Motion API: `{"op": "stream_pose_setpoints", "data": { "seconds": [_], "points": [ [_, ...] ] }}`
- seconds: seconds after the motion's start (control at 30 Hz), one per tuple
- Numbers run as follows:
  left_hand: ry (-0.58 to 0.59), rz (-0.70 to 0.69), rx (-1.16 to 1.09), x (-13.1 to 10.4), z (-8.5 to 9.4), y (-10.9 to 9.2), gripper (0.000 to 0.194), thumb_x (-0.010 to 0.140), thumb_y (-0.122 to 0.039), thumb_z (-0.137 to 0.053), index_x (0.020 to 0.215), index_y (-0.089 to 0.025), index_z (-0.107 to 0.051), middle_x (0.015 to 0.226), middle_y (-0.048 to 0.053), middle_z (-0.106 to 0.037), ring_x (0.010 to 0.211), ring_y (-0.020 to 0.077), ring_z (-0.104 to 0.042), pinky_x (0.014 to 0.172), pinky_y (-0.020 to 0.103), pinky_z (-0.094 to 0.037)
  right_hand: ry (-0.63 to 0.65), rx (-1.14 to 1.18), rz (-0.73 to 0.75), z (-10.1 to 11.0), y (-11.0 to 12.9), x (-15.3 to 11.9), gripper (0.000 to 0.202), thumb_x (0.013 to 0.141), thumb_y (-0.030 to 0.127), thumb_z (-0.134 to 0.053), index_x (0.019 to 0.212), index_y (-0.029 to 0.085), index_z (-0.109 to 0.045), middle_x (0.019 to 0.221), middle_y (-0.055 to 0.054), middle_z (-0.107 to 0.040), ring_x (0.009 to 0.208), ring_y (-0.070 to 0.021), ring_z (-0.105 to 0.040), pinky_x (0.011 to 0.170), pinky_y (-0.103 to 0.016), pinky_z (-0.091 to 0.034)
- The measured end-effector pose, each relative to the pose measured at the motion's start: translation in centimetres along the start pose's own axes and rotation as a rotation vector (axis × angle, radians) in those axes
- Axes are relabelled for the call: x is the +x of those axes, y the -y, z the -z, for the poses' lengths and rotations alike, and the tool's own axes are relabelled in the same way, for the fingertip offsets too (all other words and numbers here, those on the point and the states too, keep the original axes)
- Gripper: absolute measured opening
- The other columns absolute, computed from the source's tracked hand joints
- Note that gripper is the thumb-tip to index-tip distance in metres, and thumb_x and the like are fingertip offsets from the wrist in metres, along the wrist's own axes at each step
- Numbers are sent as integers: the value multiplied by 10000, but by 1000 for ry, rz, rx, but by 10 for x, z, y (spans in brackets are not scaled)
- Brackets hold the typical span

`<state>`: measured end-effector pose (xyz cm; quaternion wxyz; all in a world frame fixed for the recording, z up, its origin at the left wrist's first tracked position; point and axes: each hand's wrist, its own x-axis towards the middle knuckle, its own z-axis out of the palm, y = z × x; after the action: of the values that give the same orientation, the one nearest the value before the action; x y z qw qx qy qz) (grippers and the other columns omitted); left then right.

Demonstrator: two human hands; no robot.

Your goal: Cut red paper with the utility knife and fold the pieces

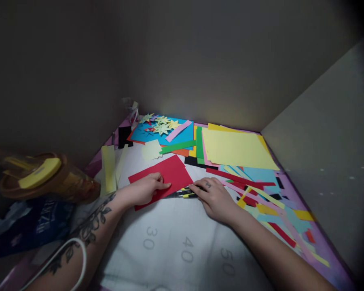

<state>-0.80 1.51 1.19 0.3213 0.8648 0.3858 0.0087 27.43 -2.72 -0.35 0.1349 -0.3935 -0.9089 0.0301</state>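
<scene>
While the left hand (144,190) lies on the red sheet (176,173) mid-scene, fingers curled, the right hand (214,199) sits over black-and-yellow tools (188,195) at the sheet's near right side. Can't tell if either grip is clamped. White numbered mat (166,262) underneath; pale-yellow sheet (239,149) far right, paper strips (265,209) right, brown-rimmed cup (75,186) left.

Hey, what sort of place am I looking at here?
Probably a small paper-craft workspace: cut paper stars, scattered colored strips and a flat red sheet all point that way.
</scene>
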Motion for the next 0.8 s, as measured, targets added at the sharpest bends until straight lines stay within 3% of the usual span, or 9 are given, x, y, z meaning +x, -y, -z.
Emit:
{"op": "stream_pose_setpoints", "data": {
  "seconds": [0.8],
  "points": [
    [7,-28,8,0,2,-2,391,902,-187,-336,1189,-262,-591,953,55,-501,839,163,-466,740,252,-356,5,17,41,-2,15,8,473,759,61,-486,1212,173,-567,1075,-141,-609,972,-265,-472,834,-430,-370]
  ]
}}
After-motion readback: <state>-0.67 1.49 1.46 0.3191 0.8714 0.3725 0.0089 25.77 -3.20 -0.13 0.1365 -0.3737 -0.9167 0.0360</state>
